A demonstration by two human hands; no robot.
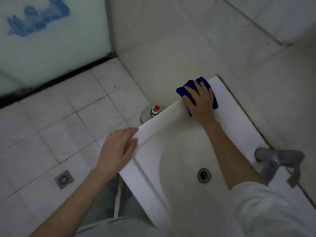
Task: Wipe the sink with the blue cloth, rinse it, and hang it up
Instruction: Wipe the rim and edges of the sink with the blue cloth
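Head view: my left hand [118,147] rests on the sink's [142,185] near corner, fingers nearly straight, gripping nothing. My right hand [200,101], fingers spread, presses the blue cloth [181,91] flat on the far rim corner.

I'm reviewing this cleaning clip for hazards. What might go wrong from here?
1. The right hand presses the blue cloth flat at the outer edge of the sink rim, where it seems to overhang. With no grip on it, the cloth might slide off onto the floor.
2. The red-capped bottle stands just below that edge, so a dropped cloth may knock it over.
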